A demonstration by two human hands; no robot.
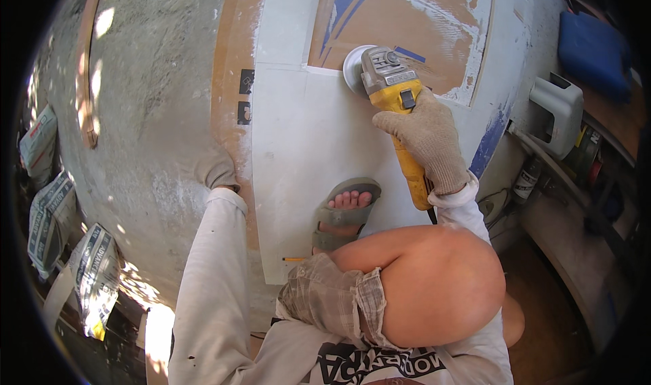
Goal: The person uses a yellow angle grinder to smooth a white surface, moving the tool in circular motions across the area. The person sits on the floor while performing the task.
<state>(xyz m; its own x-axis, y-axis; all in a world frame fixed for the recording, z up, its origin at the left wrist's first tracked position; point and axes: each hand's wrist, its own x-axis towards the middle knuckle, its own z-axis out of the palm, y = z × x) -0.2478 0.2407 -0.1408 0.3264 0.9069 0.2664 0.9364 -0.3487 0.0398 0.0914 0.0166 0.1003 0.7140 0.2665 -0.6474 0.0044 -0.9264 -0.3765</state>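
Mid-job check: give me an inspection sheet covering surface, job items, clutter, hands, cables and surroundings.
Surface: white sheet, brown cardboard along its left edge; brown, blue-striped patch at the far end, white-smeared.
Job items: yellow-and-grey grinder, its pale disc at the patch's near edge; spinning or not, cannot tell.
Clutter: pencil-like stick on the sheet, near a sandalled foot.
Hands: gloved right hand grips the grinder; gloved left hand blurred, its state unclear.
Cables: short dark length at the grinder's rear.
Surroundings: bags left; blue case and white jug right.
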